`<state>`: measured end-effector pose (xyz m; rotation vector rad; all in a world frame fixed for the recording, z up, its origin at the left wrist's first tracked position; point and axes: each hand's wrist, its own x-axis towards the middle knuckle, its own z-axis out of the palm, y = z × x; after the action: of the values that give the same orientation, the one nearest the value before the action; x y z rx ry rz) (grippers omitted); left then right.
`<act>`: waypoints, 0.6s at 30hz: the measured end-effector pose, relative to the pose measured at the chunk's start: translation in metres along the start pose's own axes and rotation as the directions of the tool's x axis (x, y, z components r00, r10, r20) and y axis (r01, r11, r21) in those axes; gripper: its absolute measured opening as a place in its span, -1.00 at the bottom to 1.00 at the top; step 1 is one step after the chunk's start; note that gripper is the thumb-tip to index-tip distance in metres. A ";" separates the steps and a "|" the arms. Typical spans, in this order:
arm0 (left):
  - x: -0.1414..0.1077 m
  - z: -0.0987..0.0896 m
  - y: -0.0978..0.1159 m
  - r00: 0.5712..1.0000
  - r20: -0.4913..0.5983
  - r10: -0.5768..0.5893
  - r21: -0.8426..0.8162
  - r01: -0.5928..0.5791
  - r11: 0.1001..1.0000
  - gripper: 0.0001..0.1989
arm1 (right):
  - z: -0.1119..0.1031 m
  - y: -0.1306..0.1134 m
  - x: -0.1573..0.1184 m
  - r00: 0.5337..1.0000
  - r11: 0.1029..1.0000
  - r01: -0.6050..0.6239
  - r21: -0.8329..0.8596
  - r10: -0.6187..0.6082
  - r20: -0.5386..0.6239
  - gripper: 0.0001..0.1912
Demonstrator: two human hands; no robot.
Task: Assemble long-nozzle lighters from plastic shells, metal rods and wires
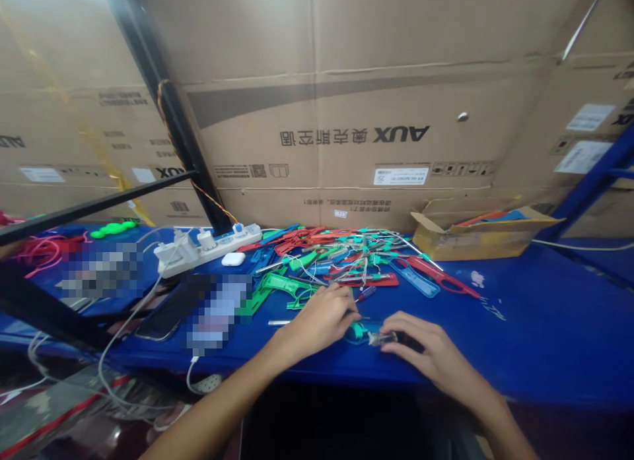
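My left hand [327, 313] is closed, its fingertips pressed down at the edge of a teal plastic part [356, 332] low on the blue table. Facing it, my right hand [426, 346] grips a dark-handled tool [407, 342] with a pale metallic front end, which meets the teal part. The tool's exact kind is not clear. Just beyond my left fingers lies a small purple-handled screwdriver [366, 293]. A green plastic gun-shaped shell [290, 286] rests behind my left wrist, and a thin metal rod [279, 323] lies beside the wrist.
Behind my hands spreads a pile of red, green and blue plastic parts with wires [341, 252]. An open cardboard box [475, 241] stands back right. A white power strip [211, 249], earphone case [233, 259] and phones [173, 308] sit left, near a black metal post [173, 103].
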<state>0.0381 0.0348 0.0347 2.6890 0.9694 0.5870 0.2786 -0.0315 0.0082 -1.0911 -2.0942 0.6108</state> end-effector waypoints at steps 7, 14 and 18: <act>-0.030 0.008 0.010 0.983 -0.159 -0.090 -0.127 0.070 0.989 -0.94 | 0.005 -0.003 0.003 0.998 0.998 -0.051 0.048 0.052 -0.022 -0.82; -0.039 0.020 0.017 0.976 -0.204 -0.080 -0.177 0.044 0.983 -0.82 | 0.004 0.003 -0.001 0.997 1.000 0.028 -0.014 -0.029 -0.065 -0.76; -0.038 0.016 0.018 0.973 -0.211 -0.090 -0.202 0.046 0.978 -0.87 | 0.004 0.002 0.000 0.998 0.998 0.053 -0.046 -0.055 -0.042 -0.75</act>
<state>0.0286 -0.0045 0.0153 2.4446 0.9954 0.9288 0.2767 -0.0309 0.0037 -1.0598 -2.1019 0.5117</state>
